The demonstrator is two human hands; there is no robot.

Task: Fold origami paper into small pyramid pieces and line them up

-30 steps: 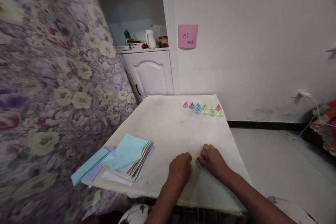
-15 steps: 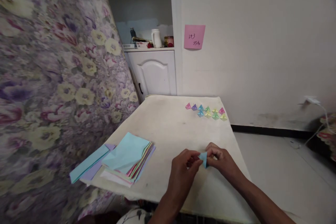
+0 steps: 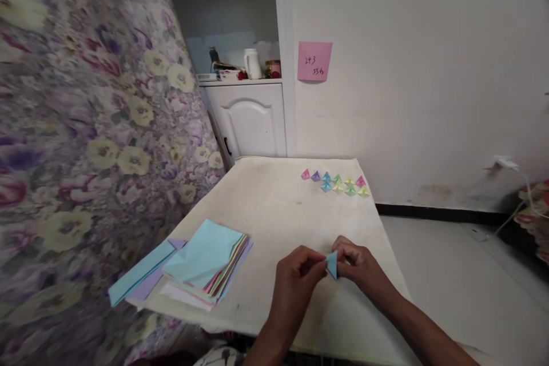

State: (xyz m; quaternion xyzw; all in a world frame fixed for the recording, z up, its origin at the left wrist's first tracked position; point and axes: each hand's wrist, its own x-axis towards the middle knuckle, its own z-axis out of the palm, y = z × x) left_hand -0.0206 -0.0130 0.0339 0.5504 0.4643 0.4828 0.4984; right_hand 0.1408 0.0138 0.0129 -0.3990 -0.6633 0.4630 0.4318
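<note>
A small piece of folded light-blue paper [image 3: 332,266] is held between my two hands, above the near right part of the table. My left hand [image 3: 298,274] pinches its left corner between thumb and fingers. On the other side, my right hand [image 3: 354,258] grips the right edge, fingers curled behind it. The paper has a triangular outline with a point facing down; its back is hidden. Farther off, small folded paper pieces [image 3: 337,187] in pink, purple, blue, green and yellow lie in two rows.
At the table's left lies a stack of coloured paper sheets [image 3: 203,254], light blue on top, beside blue folded strips [image 3: 139,271]. A floral curtain [image 3: 107,126] hangs along the left. Behind the table [image 3: 266,194] stand a white cabinet [image 3: 251,120] and a wall with a pink note [image 3: 314,61].
The blue paper has turned slightly in my fingers and shows a larger triangular face. Both hands still pinch it. The whole view has shifted a little.
</note>
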